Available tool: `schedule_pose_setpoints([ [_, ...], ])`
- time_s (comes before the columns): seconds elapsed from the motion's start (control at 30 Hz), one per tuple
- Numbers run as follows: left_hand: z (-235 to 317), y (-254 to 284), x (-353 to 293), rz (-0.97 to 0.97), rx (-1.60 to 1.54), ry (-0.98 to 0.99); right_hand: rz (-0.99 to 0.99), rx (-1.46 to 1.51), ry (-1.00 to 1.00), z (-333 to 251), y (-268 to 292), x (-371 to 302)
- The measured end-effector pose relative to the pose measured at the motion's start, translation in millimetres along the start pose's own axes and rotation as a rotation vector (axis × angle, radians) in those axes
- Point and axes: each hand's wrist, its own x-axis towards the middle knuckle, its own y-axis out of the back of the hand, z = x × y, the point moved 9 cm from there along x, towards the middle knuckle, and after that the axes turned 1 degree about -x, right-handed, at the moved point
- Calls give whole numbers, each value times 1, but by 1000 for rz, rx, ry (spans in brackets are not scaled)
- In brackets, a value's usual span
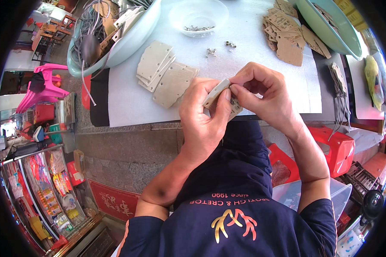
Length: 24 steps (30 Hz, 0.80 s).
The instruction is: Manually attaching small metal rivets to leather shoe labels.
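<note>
Just over the table's near edge, my left hand (203, 115) grips a small flat board with a pale grey face (217, 93) and a brown, dark-marked part (236, 109) below it. The thumb presses on it from the near side. At its upper right corner my right hand (263, 92) is closed in a pinch of thumb and forefinger; what they pinch is hidden. Beyond my left hand lie overlapping pale grey boards (176, 83) with notched edges and holes. Small shiny metal fasteners (211, 52) sit in a loose group farther back, with another little cluster (230, 44) beside them.
On the white-covered table (128, 100), a clear bowl (173, 19) holds small metal pieces. Brown boards (287, 36) are heaped at the right beside a pale green basin (351, 40). Another basin (137, 38) at the left holds grey cords and boards. A red stool (343, 150) stands right.
</note>
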Motion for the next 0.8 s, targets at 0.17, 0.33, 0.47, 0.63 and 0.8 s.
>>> schedule_pose_setpoints([
  [0.17,-5,-1,-1,-32,-78,49,13,-83,8,-3,-2,2],
  [0.33,-9,-1,3,-38,-149,67,24,-85,8,-2,-2,4],
  [0.47,-5,-2,3,-58,-101,7,-15,-10,-27,-2,0,4],
  [0.63,0,0,3,-81,-41,-11,-72,-83,-44,-11,5,2],
  [0.8,4,0,6,-58,-63,-28,-168,-142,21,-20,3,5],
])
